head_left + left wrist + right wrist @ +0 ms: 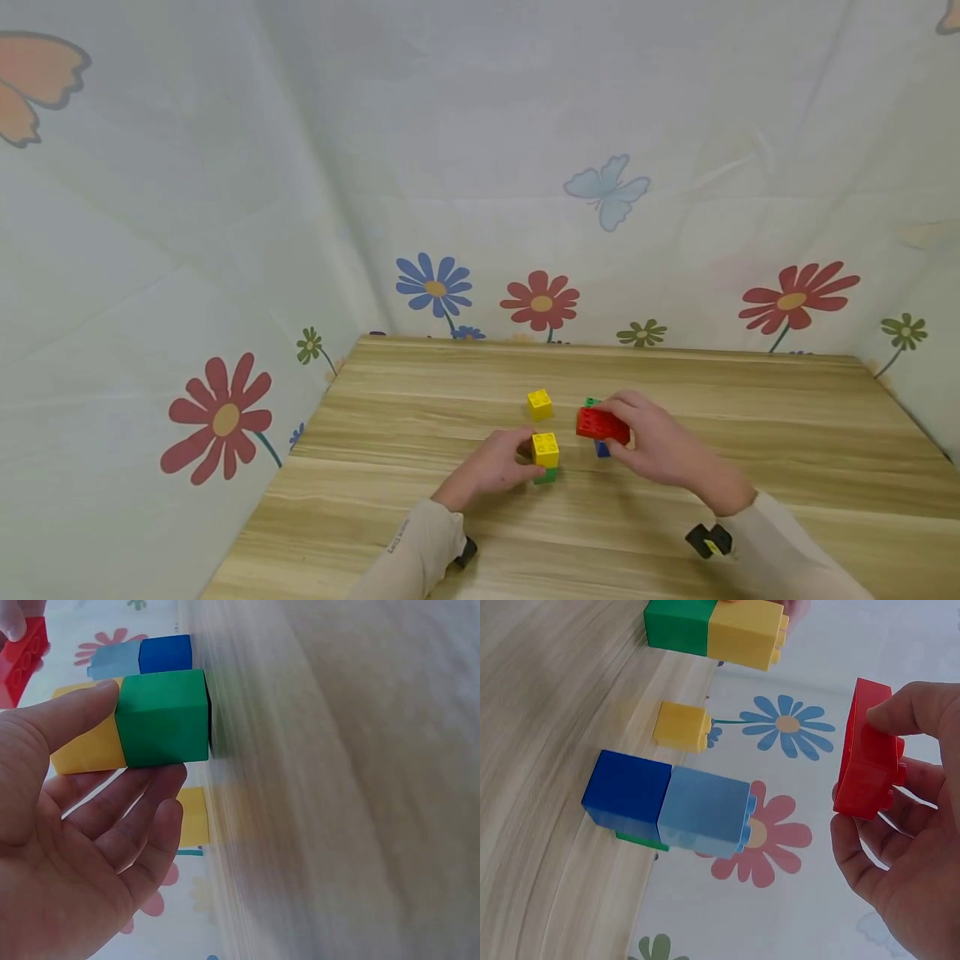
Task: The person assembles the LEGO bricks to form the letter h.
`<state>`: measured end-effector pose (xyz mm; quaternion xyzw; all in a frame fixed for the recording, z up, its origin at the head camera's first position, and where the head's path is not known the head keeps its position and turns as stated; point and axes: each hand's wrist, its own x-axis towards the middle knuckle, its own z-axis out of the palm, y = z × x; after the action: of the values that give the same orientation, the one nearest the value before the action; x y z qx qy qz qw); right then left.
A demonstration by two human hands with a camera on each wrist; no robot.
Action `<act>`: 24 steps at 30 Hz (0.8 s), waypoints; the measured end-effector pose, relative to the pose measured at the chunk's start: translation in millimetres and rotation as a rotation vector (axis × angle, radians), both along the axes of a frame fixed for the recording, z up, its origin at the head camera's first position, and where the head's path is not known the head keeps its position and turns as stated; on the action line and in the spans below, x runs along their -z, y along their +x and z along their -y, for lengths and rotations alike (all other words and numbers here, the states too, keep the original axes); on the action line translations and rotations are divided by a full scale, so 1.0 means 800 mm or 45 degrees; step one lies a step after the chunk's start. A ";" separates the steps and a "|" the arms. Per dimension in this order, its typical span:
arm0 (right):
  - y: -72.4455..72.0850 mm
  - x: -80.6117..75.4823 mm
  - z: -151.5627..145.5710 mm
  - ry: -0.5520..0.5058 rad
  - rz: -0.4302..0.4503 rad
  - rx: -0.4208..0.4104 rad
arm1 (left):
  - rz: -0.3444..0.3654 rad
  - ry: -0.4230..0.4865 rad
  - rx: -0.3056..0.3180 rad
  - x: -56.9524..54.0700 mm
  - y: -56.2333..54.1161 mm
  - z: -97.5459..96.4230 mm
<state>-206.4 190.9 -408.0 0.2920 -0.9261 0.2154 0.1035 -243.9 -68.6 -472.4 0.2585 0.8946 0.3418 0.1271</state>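
Note:
My left hand (495, 461) grips a two-brick stack, a yellow brick (546, 450) on top of a green brick (165, 718), thumb on one side and fingers on the other. In my right hand (663, 442) a red brick (866, 754) is pinched between thumb and fingers, its studs facing the palm in the right wrist view. It is held up over a second stack, a light blue brick (705, 810) on a dark blue brick (626, 791). From the head, the red brick hides most of that stack.
A single yellow brick (539, 404) stands on the wooden table (420, 400) beyond the left hand. Another green brick (592, 402) is partly visible behind the blue stack. A flower-printed cloth (480, 208) hangs along the table's back edge and left side.

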 end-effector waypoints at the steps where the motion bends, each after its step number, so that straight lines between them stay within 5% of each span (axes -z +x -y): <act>1: 0.000 0.000 0.003 -0.001 0.006 -0.003 | -0.001 0.001 0.000 0.000 0.000 0.000; 24: -0.015 0.023 0.051 -0.008 0.132 -0.158 | 0.022 0.037 0.051 0.001 -0.003 0.004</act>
<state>-218.5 149.9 -426.0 0.3367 -0.9098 0.2391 0.0426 -246.2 -72.1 -473.1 0.2753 0.8829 0.3545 0.1379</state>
